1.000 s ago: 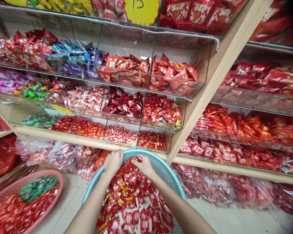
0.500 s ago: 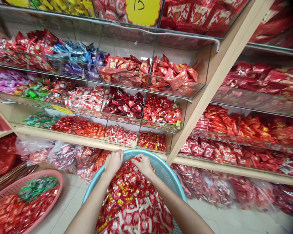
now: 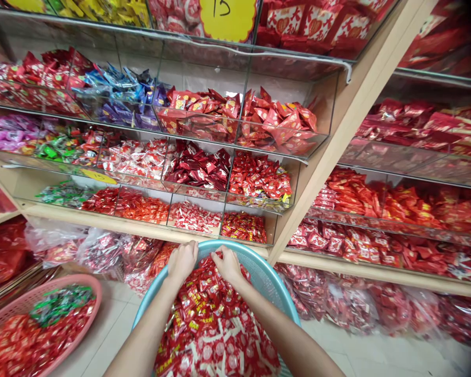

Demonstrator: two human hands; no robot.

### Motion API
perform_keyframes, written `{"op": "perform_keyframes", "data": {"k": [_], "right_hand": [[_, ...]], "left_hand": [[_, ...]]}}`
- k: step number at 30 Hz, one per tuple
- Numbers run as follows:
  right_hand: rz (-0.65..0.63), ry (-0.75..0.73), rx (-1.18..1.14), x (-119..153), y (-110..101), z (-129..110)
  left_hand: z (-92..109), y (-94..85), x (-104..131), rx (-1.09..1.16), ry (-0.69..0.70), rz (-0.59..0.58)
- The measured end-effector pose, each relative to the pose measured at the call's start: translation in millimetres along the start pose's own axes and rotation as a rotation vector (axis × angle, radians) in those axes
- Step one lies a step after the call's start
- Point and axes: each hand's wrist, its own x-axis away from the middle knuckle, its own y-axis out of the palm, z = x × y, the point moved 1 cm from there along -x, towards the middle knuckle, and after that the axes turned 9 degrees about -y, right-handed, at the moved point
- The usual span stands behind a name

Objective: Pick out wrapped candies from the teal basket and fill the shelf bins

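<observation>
A light-blue plastic basket (image 3: 292,303) stands in front of me, heaped with red-wrapped candies (image 3: 204,298). Those toward the front show white and red wrappers; farther back, some carry yellow lettering. My left hand (image 3: 183,262) is closed on the basket's far rim, left of its middle. Just to the right, inside the far side of the basket, my right hand (image 3: 228,266) has its fingers pinched on a red-wrapped candy (image 3: 219,255). The fingers partly cover that piece.
Wooden shelves with clear compartments (image 3: 204,123) of wrapped candies rise behind the basket. A pink basket (image 3: 96,309) with red and green candies sits on the tiled floor at left. Filled plastic bags (image 3: 349,306) line the shelf's foot. A yellow price sign (image 3: 227,23) hangs above.
My right hand has turned slightly and its fingers have drawn in closer over the candies. My left hand stays at the rim.
</observation>
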Motion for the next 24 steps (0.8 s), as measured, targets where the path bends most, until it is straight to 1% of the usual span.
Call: {"op": "perform_keyframes", "data": {"k": [4, 7, 9, 13, 16, 20, 24], "right_hand": [[0.017, -0.002, -0.078, 3.3, 3.9, 2.9], [-0.036, 0.044, -0.208, 6.9, 5.3, 2.1], [-0.054, 0.04, -0.253, 8.7, 4.6, -0.2], [0.011, -0.032, -0.194, 9.0, 2.0, -4.3], [0.054, -0.055, -0.14, 6.9, 3.6, -5.5], [0.059, -0.046, -0.11, 5.2, 9.8, -7.1], [0.071, -0.053, -0.046, 7.4, 12.0, -10.7]], "left_hand": [[0.6, -1.5, 0.5, 0.013, -0.004, -0.009], [0.4, -1.2, 0.7, 0.017, -0.005, -0.013], [0.0, 0.0, 0.4, 0.011, 0.005, -0.001], [-1.1, 2.7, -0.6, -0.005, 0.01, 0.014], [-1.5, 3.5, -0.9, -0.003, 0.015, 0.02], [-2.2, 3.9, -0.4, -0.003, 0.03, 0.04], [-2.4, 3.5, 0.2, -0.006, 0.022, 0.033]]}}
